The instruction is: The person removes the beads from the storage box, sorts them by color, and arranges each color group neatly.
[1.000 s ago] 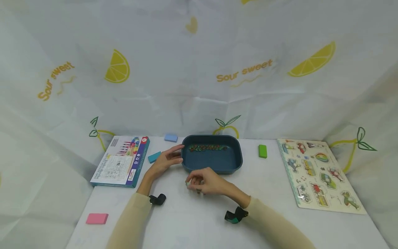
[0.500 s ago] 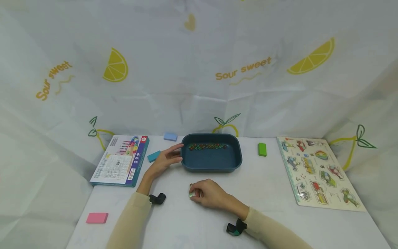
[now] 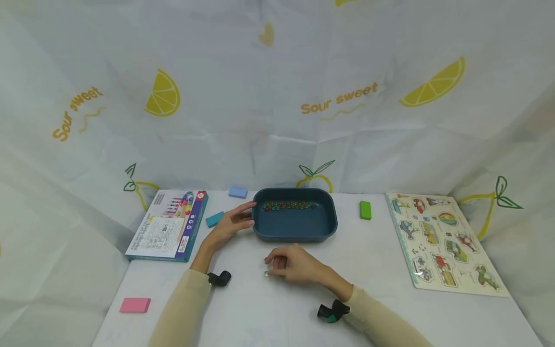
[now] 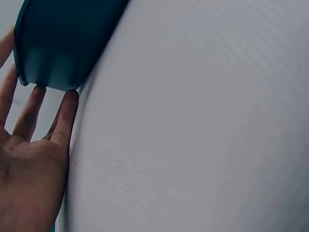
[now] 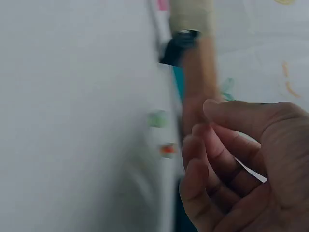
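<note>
A dark blue rectangular tray (image 3: pixel 295 230) stands on the white table, with a row of red and green glass marbles (image 3: pixel 289 206) along its far part. My left hand (image 3: pixel 229 225) touches the tray's left wall with extended fingers; the left wrist view shows the fingertips against that wall. In front of the tray, my right hand (image 3: pixel 297 265) hovers low with bent fingers, and I see nothing between them. Just beyond its fingertips two marbles lie apart on the table: a green marble (image 5: pixel 157 119) and an orange-red marble (image 5: pixel 168 150), both blurred in the right wrist view.
Left of the tray lie a boxed set (image 3: pixel 166 225), a teal block (image 3: pixel 215 219) and a light blue block (image 3: pixel 238 192). A pink block (image 3: pixel 135 305) is nearer the front left. To the right are a green block (image 3: pixel 365 210) and a picture puzzle board (image 3: pixel 446 243).
My right hand moved from near the tray toward the front, then rose slightly, its fingers parting. Two marbles now lie free on the table. The left hand stayed at the tray.
</note>
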Demonstrator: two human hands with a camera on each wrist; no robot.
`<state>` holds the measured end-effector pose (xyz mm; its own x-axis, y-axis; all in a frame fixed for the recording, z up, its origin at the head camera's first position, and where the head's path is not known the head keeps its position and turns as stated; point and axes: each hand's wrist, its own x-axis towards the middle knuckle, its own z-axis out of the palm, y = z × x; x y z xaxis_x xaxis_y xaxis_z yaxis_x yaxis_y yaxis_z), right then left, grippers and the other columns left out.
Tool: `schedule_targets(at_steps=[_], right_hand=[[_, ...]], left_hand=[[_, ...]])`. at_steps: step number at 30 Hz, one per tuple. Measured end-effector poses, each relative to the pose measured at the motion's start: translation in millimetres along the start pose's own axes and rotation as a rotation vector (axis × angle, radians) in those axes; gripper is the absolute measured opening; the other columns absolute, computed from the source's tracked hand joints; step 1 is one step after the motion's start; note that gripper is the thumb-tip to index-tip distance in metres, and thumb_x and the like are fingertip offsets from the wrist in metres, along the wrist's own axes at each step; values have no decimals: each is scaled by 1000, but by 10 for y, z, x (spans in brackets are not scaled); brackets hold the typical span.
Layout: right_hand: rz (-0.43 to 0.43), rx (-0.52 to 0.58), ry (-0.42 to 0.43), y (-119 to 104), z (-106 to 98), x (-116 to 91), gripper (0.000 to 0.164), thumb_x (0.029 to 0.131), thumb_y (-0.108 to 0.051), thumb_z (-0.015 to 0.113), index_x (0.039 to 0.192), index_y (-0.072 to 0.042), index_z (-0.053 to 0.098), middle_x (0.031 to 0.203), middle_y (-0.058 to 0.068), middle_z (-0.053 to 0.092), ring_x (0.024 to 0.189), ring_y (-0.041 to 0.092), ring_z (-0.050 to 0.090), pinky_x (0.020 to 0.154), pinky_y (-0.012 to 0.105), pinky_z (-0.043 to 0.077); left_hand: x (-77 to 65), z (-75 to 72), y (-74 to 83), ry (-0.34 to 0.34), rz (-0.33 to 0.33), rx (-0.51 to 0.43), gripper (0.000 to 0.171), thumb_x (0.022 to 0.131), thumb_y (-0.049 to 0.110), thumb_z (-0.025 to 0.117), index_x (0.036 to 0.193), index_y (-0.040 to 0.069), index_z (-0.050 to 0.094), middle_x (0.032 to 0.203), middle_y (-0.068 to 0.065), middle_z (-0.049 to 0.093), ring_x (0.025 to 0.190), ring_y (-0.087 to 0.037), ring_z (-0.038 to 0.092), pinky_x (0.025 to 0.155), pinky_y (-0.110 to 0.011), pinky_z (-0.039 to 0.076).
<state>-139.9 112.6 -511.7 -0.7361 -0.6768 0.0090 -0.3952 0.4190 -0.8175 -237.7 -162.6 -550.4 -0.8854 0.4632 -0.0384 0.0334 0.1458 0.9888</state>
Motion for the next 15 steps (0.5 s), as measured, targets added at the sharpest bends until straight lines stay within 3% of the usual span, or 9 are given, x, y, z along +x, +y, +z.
schedule_targets(at_steps=[3,9,12,15], right_hand=[[-13,87,29,-43,-255,92,22,96,-18,80,114,-7,78,85,1,75,71,3,64,65,21,55],[28,222,126,7,-880,460,31,101,-16,73,126,2,71,100,18,76,84,34,74,70,46,65],[36,185,129,114,-1085,707,34,102,-16,71,130,3,69,104,22,76,91,40,74,74,49,65],[71,123,80,221,-1174,908,34,103,-19,70,131,0,69,108,22,77,94,39,74,77,48,65]], left_hand=[[-9,3,-10,0,6,6,62,101,19,73,159,25,50,167,-10,47,151,-39,49,125,-61,39],[-11,6,12,-16,12,-10,62,103,18,71,160,23,48,166,-12,47,151,-39,49,126,-58,38],[-10,7,16,-15,8,-16,62,103,19,71,160,23,48,167,-13,46,151,-39,49,127,-59,37],[-8,9,4,-16,5,-19,63,102,19,72,160,22,48,168,-13,45,152,-40,48,127,-60,37]])
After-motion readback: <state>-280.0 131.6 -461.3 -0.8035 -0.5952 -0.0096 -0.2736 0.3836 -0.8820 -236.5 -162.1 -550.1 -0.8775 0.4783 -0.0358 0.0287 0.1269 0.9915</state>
